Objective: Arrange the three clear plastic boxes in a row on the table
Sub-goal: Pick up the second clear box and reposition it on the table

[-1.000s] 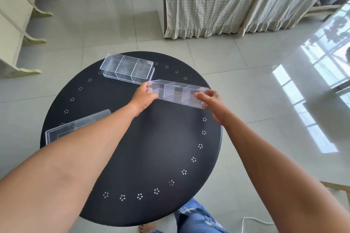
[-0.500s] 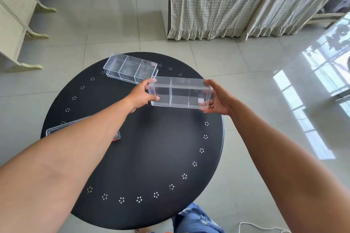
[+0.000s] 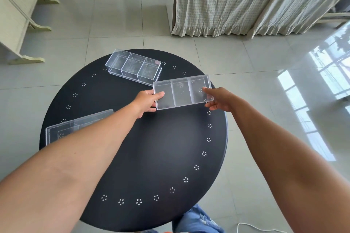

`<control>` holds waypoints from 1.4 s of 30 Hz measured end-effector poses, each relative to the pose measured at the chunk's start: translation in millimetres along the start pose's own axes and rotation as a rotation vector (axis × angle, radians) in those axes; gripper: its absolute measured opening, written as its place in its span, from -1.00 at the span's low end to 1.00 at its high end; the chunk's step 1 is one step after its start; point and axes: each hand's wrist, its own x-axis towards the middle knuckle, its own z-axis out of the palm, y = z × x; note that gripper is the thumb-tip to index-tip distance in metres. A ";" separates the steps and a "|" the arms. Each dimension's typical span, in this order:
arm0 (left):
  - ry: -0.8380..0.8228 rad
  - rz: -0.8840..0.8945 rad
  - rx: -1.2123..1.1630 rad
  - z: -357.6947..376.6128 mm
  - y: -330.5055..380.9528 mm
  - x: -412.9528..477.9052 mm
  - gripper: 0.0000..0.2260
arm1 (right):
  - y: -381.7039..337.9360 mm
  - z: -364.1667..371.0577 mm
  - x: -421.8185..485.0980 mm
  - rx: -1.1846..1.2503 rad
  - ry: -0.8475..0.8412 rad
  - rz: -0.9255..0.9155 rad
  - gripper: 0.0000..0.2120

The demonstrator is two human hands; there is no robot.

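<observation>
Both hands hold a clear plastic box with three compartments above the right side of the round black table. My left hand grips its left end and my right hand grips its right end. Its broad face is turned up toward me. A second clear box rests at the table's far edge, slanted. A third clear box lies at the left edge, partly hidden under my left forearm.
The table stands on a tiled floor. A curtained bed frame is behind it, and pale wooden furniture is at the far left. My jeans-clad knee and a white cable show below the table's near edge.
The box in my hands has been lifted from the table and rotated, so its broad face now points up at me. The other two boxes have not moved.
</observation>
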 end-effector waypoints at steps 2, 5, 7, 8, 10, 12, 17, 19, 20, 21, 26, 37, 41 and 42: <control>0.047 -0.018 -0.014 2.3 0.9 1.9 -0.49 | 2.7 1.5 5.8 -0.003 0.054 -0.011 -0.50; 0.098 -0.035 -0.026 6.5 2.3 2.2 -0.52 | 4.5 4.1 10.9 0.000 0.124 -0.009 -0.55; 0.117 -0.032 -0.015 8.7 3.7 2.8 -0.54 | 5.0 4.5 13.0 0.031 0.171 0.013 -0.59; 0.124 -0.028 -0.009 9.5 4.7 2.9 -0.56 | 5.7 4.2 15.2 0.045 0.190 0.028 -0.61; 0.139 -0.022 -0.006 10.7 6.5 2.9 -0.61 | 6.1 2.5 18.1 0.056 0.206 0.057 -0.66; 0.146 -0.023 0.000 12.0 7.0 3.6 -0.63 | 7.5 1.0 20.3 0.034 0.183 0.076 -0.71; 0.163 -0.015 0.020 17.6 4.9 2.6 -0.65 | 15.1 -0.2 22.1 -0.019 0.273 0.033 -0.77; 0.177 -0.008 0.028 20.7 4.6 0.8 -0.64 | 19.6 0.3 24.9 0.001 0.328 -0.015 -0.75; 0.185 -0.006 0.029 21.8 4.2 0.7 -0.64 | 20.8 2.0 25.4 0.010 0.336 -0.031 -0.75; 0.190 -0.004 0.028 22.7 3.6 0.3 -0.65 | 21.6 3.6 25.4 0.019 0.343 -0.042 -0.75; 0.193 -0.008 0.028 24.4 2.1 1.0 -0.66 | 24.6 5.2 24.6 0.068 0.356 -0.063 -0.84; 0.167 -0.003 0.048 24.4 1.7 0.5 -0.63 | 24.6 7.4 22.5 0.034 0.362 -0.057 -0.87; 0.166 -0.015 0.060 20.3 -0.1 0.8 -0.55 | 23.6 7.1 23.8 -0.012 0.345 -0.044 -0.76; 0.171 -0.017 0.060 19.3 0.0 -0.1 -0.54 | 23.2 6.9 23.5 -0.030 0.347 -0.046 -0.74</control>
